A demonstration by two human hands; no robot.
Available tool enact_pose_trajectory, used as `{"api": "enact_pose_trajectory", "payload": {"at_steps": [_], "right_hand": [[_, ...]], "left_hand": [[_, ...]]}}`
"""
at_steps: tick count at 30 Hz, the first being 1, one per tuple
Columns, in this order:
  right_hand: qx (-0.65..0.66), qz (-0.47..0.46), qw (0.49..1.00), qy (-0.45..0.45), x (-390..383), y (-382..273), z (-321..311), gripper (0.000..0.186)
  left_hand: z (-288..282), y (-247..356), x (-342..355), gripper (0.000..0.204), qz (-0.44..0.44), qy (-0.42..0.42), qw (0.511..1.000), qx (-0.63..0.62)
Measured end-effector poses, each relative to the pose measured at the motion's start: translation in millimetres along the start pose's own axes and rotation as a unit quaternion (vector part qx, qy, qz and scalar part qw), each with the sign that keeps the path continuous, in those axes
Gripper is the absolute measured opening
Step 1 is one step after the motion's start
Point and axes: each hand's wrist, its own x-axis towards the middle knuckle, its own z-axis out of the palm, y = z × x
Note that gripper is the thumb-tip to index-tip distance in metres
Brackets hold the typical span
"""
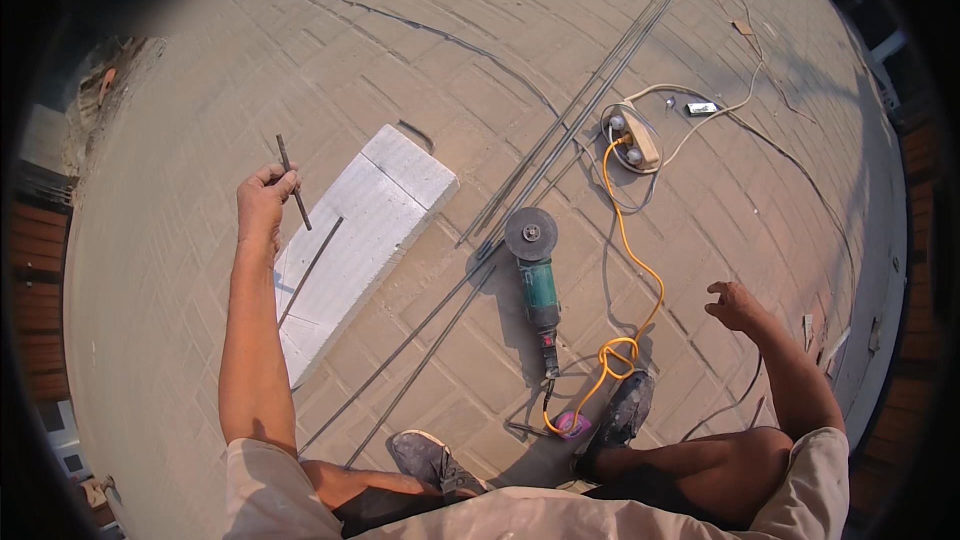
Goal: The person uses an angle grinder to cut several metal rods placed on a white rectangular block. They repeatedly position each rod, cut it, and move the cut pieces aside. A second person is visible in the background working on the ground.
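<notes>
My left hand (266, 198) is closed on a short dark metal rod (284, 155), held over the left edge of a long white block (385, 205). A second short metal rod (315, 265) lies across that block. To the right, my right hand (737, 306) hangs above the paving with its fingers loosely bent and apart, nothing visible in them. Between my hands an angle grinder (540, 285) with a green body and a dark disc lies on the ground, its disc close to several long thin metal rods (520, 202). No hand touches the grinder.
The grinder's orange cord (655, 280) loops near my right shoe (628, 405) and runs to a power strip (640, 140) amid coiled cable. Beside my left shoe (425, 455) pass the long rods. A bent metal piece (416, 134) lies beyond the block; a purple round object (572, 424) sits by my feet.
</notes>
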Motion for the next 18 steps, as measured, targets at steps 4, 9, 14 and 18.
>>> {"api": "enact_pose_trajectory", "payload": {"at_steps": [4,9,14,18], "right_hand": [[-0.005,-0.027,1.0,0.01,42.7,-21.2,-36.6,0.055],[0.027,-0.123,0.991,0.039,105.8,-105.5,-137.7,0.049],[-0.002,-0.235,0.97,0.059,117.8,-47.8,-214.6,0.061],[-0.152,-0.223,0.963,-0.015,81.9,-101.4,-271.8,0.053]], "left_hand": [[-5.1,9.5,1.1,0.017,-0.016,0.036,0.999,0.005],[-53.5,19.4,-21.2,0.012,-0.026,0.095,0.993,0.06],[-54.4,69.9,-39.2,0.018,-0.058,0.091,0.978,0.18],[-109.1,68.7,-136.2,0.015,-0.143,0.071,0.968,0.194]]}}
